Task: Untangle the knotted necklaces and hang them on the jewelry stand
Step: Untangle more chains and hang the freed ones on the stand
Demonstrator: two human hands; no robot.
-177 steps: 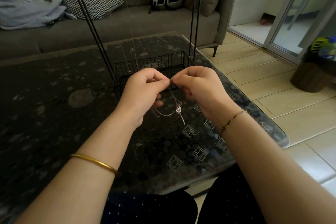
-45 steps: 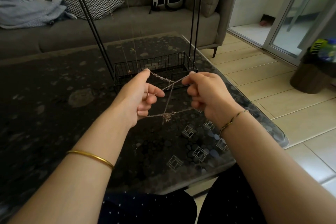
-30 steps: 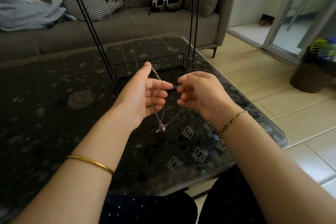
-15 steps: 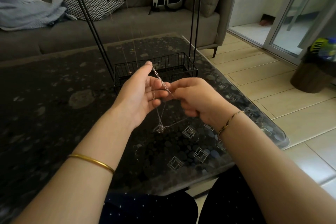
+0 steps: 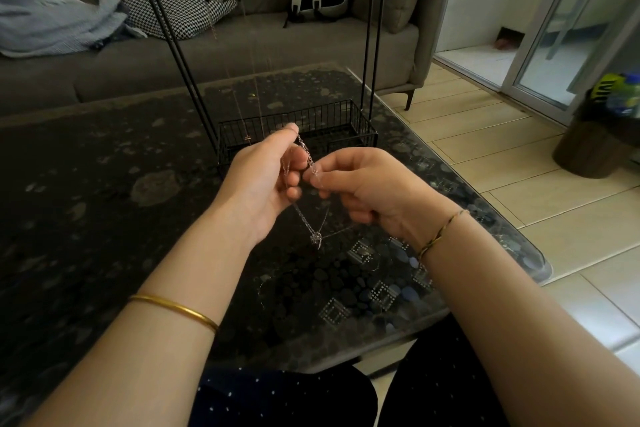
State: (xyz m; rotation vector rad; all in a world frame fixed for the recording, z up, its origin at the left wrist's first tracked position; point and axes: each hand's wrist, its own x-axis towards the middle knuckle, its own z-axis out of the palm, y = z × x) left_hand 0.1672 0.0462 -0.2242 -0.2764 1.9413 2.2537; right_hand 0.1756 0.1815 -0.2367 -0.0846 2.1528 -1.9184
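Note:
A thin silver necklace (image 5: 306,222) with a small pendant hangs between my hands above the dark glass table (image 5: 104,218). My left hand (image 5: 263,177) holds the chain looped over its raised index fingertip, the other fingers loosely curled. My right hand (image 5: 367,184) pinches the chain between thumb and forefinger right beside the left fingers. The pendant dangles below both hands. Behind them stands the black wire jewelry stand (image 5: 298,128) with a basket base, and thin chains (image 5: 247,107) hang from its top bar.
A grey sofa (image 5: 242,52) with a checked cushion, a folded blue cloth and a backpack lies beyond the table. The table's rounded right edge meets a beige tiled floor. A dark bin (image 5: 595,142) stands at the far right by a glass door.
The stretched-out web of chain has collapsed. My right hand came in to the left fingers and now pinches the chain there, and the pendant hangs lower between the hands.

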